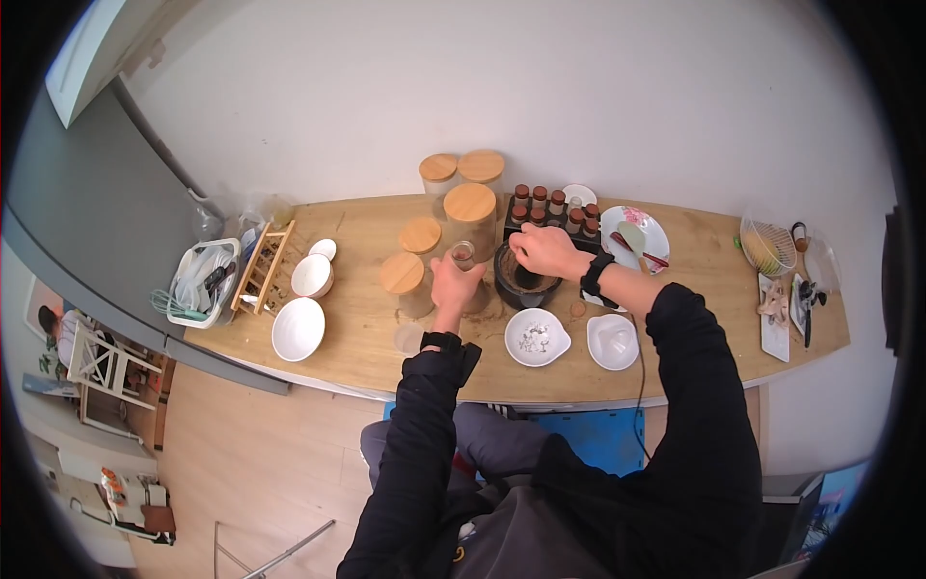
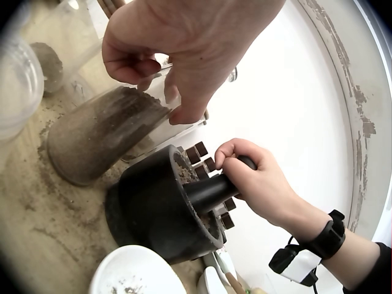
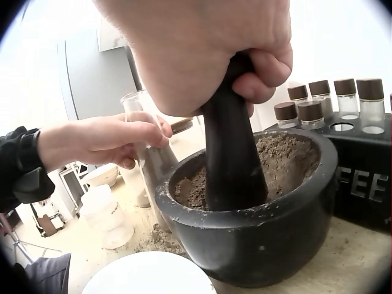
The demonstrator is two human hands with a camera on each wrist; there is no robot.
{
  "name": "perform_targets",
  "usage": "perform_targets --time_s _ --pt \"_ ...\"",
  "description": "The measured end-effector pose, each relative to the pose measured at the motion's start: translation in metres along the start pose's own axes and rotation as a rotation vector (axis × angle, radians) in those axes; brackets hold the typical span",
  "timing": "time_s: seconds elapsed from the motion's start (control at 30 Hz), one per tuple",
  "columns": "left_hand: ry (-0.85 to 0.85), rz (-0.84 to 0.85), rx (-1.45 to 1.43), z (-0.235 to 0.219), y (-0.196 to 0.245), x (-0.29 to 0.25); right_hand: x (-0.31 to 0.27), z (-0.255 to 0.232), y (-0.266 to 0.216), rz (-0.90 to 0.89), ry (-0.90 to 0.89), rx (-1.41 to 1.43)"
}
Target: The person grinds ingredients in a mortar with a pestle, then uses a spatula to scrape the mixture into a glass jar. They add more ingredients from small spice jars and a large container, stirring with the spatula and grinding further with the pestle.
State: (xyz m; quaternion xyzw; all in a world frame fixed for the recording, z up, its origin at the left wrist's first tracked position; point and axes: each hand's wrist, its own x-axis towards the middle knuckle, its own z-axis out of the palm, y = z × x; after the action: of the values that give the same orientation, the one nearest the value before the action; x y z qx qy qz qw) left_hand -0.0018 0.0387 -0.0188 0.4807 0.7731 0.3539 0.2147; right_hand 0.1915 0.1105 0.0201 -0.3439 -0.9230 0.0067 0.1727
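Note:
My right hand (image 1: pixel 550 251) grips the upper end of a black pestle (image 3: pixel 233 153), whose lower end stands in a black mortar (image 3: pixel 257 242). Coarse brown powder (image 3: pixel 288 160) coats the inside wall of the mortar. Left of it, my left hand (image 1: pixel 458 285) holds a tall clear glass jar (image 2: pixel 101 138) near its open top, thumb on one side and fingers on the other. Brown powder fills much of that jar, which stands close beside the mortar. In front of the mortar is a white lipped bowl (image 1: pixel 555 353) with small bits in it.
Wooden-lidded jars (image 1: pixel 470 203) stand behind and left of my left hand. A black rack (image 3: pixel 361 184) of brown-capped bottles is behind the mortar. White bowls (image 1: pixel 298 329) are at left, a white dish (image 1: pixel 613 355) at right. Spilled powder (image 2: pixel 46 208) dusts the wooden counter (image 1: pixel 694 318).

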Motion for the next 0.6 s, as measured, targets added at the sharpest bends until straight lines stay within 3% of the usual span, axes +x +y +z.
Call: perform_targets --time_s 0.1,0.23,0.33,0.6 --pt "-0.008 -0.013 0.007 -0.002 0.002 -0.001 -0.003 -0.003 0.015 -0.021 -0.071 -0.097" --pt "0.002 -0.002 -0.010 -0.001 0.001 0.000 0.006 0.008 0.019 0.034 0.188 -0.118" --pt "-0.002 -0.001 -0.008 0.000 -0.001 0.000 0.007 0.019 0.009 0.082 0.260 -0.025" --pt "-0.006 -0.016 -0.006 -0.002 0.002 -0.002 -0.011 0.007 0.004 0.126 0.053 -0.032"
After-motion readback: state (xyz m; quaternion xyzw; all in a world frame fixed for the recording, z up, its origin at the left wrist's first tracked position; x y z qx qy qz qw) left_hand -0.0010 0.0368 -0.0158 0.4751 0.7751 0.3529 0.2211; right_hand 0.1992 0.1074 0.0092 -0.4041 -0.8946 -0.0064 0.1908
